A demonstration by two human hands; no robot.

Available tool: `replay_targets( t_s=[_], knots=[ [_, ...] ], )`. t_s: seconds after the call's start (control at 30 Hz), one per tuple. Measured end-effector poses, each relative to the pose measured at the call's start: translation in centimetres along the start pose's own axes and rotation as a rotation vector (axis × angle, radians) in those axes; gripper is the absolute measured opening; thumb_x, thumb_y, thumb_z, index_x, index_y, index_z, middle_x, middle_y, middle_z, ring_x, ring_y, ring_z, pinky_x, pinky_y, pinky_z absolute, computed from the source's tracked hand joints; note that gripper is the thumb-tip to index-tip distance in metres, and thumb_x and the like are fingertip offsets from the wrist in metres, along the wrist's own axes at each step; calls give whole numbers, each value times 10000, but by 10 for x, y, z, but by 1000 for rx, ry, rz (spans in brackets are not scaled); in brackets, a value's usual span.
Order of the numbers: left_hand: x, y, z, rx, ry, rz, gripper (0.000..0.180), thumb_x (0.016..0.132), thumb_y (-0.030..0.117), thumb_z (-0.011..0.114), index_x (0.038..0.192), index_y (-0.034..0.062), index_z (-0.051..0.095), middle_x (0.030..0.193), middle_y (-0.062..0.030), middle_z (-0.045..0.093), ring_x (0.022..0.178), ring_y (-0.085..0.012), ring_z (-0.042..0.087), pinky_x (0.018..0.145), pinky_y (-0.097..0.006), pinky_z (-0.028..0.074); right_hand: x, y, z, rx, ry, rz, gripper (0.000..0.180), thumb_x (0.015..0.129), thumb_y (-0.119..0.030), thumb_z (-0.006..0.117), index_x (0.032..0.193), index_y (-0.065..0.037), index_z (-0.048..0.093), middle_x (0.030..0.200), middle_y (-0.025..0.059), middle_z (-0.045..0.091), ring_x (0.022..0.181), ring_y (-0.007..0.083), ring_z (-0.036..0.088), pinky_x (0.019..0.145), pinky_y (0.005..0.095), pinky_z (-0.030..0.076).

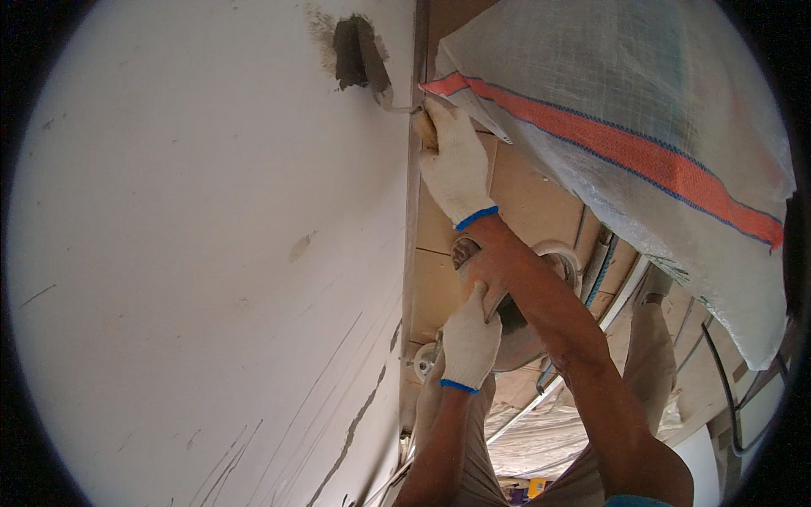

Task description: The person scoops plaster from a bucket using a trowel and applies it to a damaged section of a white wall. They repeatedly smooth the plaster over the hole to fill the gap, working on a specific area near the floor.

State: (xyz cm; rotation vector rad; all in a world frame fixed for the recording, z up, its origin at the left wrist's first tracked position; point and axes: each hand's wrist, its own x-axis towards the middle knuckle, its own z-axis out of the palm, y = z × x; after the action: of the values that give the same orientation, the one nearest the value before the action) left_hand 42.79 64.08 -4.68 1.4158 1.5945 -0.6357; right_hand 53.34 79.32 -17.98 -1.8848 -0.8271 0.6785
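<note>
My right hand [456, 160], in a white knit glove with a blue cuff, is closed around the wooden handle of a trowel [425, 129]. The trowel's thin bent neck leads left to its blade, which lies against a dark patch of wet mortar [348, 52] on the white wall [211, 194]. Lower down, my gloved left hand [470, 342] is closed at a dusty, brownish piece [483, 272]. My right forearm partly covers that piece, and its kind is unclear. Beside and below the left hand is a round grey container [519, 342] with dark material inside.
A large translucent woven sack [625, 110] with an orange stripe fills the upper right. Tan tiles [435, 220] run along the wall's foot. Pipes [601, 262] and a black bent metal frame [725, 380] stand to the right. Crumpled plastic sheeting [541, 439] lies near my legs. Long cracks mark the wall.
</note>
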Motion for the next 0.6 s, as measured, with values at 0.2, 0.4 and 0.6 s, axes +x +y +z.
replay_targets(
  t_s=[0.2,0.4,0.6],
  knots=[
    [1,-11,7,-31,24,52,578,908,131,607,1478,78,531,1034,-329,713,974,-500,698,832,-577,546,-8,-27,7,16,-154,113,735,785,-59,764,1480,-110,531,1229,187,572,1142,415,622,957,477,527],
    [4,-17,12,9,23,98,570,907,138,607,1468,62,535,1015,-318,716,951,-484,705,821,-569,556,-21,-31,5,6,-221,93,783,773,-87,800,1490,-133,488,1205,192,559,1110,422,621,893,514,541],
    [3,-13,11,9,50,85,570,897,167,640,1446,37,563,986,-309,719,947,-484,705,820,-567,556,-43,-24,-17,-16,-303,107,774,762,-89,792,1483,-120,510,1198,198,565,1095,430,628,886,508,540]
  ],
)
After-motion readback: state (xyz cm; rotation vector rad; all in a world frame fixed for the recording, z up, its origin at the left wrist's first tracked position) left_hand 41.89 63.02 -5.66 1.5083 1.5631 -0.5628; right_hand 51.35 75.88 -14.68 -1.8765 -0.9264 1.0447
